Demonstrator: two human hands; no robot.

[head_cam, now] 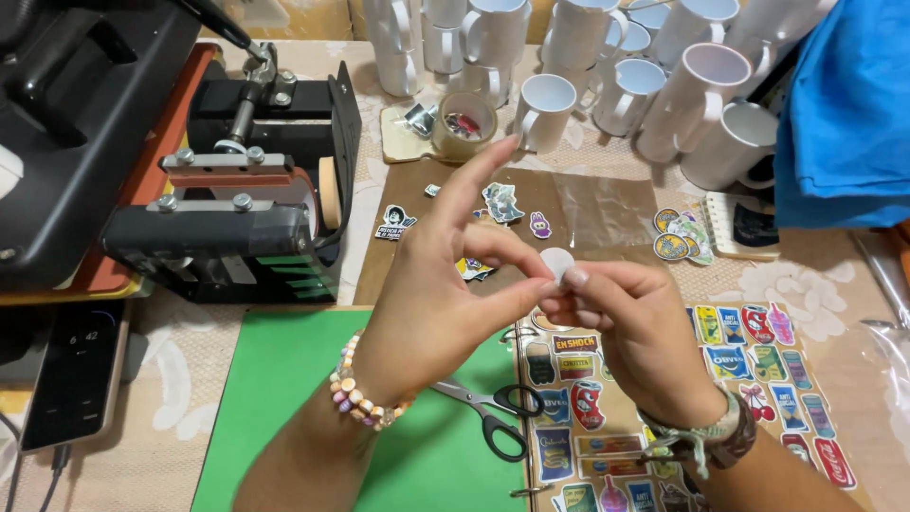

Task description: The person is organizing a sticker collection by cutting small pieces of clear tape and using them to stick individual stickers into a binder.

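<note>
- The table (834,275), under a pale flowered cloth, carries a black mug press (242,204) at the left and a crowd of white mugs (607,57) along the back, all of them plain as far as can be seen.
- A green cutting mat (284,398) lies near the person, with black-handled scissors (488,412) resting on it, not in use.
- A sheet of printed stickers (758,370) lies at the right, most of its stickers in place; a few cut-out stickers (502,202) lie loose on the brown paper beyond the hands.
- The left hand (436,303) pinches with thumb and middle finger, forefinger raised straight.
- The right hand (640,327) is curled, thumb and forefinger closed.
- Both hands share one small round white sticker (556,263), held above the table, apparently being peeled; it is not yet stuck to anything.
</note>
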